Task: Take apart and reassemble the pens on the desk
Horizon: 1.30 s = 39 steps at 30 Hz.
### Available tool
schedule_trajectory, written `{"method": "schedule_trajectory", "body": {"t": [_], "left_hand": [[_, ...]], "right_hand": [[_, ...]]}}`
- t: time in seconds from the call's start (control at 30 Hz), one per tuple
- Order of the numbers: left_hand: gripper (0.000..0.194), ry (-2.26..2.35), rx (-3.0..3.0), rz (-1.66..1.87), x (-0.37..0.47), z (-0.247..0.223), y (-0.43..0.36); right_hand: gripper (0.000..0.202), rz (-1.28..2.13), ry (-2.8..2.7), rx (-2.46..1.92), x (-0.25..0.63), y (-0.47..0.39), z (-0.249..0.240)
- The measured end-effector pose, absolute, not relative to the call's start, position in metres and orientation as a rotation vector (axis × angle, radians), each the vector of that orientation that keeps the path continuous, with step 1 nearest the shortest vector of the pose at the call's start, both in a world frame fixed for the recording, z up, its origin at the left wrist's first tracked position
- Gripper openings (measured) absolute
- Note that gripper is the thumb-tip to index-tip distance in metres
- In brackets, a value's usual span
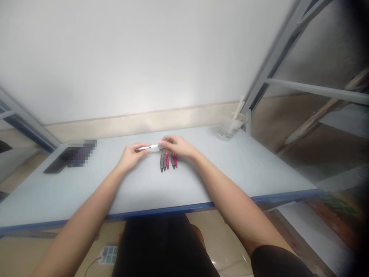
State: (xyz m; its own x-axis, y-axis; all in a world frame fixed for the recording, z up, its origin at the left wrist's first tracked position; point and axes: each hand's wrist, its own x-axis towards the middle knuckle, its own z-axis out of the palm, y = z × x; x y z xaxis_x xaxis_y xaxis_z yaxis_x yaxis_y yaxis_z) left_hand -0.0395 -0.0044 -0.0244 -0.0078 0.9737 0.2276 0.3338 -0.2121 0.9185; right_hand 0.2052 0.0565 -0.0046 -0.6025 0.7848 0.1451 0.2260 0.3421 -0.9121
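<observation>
Between my two hands, a white pen (154,146) is held roughly level above the light table. Fingers of my left hand (133,155) close round its left end. At its right end, the thumb and fingertips of my right hand (176,146) pinch it. Several pens with dark grey and red grips lie side by side just below my right hand, among them a red one (167,162) and a dark grey one (162,164). Their upper parts are partly hidden by that hand.
A clear cup (230,129) with a straw stands at the table's back right. Dark flat objects (57,161), partly pixelated, lie at the left. The table (155,192) has a blue front edge, a wall behind it and metal frames on both sides.
</observation>
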Motion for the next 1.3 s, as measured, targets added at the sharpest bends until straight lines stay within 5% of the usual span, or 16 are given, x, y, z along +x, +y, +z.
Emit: {"method": "schedule_trajectory", "body": {"t": [0.17,0.3,0.47,0.6,0.7,0.9,1.3], "left_hand": [[0.059,1.443,1.506,1.292,-0.043,-0.026,-0.001],[0.057,1.446,1.490,1.254,-0.044,-0.025,-0.001],[0.057,1.471,1.468,1.227,-0.045,-0.025,-0.002],[0.056,1.465,1.457,1.186,-0.045,-0.024,-0.003],[0.056,1.488,1.424,1.210,-0.045,-0.023,-0.004],[0.052,1.421,1.412,1.238,-0.046,-0.023,-0.003],[0.048,1.269,1.366,1.251,-0.047,-0.022,-0.003]], "right_hand": [[0.021,1.297,-1.984,-0.827,0.206,0.061,-0.006],[0.047,1.348,-2.015,-0.948,0.207,0.063,-0.008],[0.031,1.303,-2.002,-0.860,0.211,0.063,-0.004],[0.045,1.271,-2.067,-1.013,0.212,0.061,-0.001],[0.027,1.250,-2.062,-0.911,0.214,0.061,-0.001],[0.048,1.252,-2.165,-0.946,0.217,0.057,0.002],[0.055,1.378,-2.212,-0.886,0.217,0.050,0.005]]}}
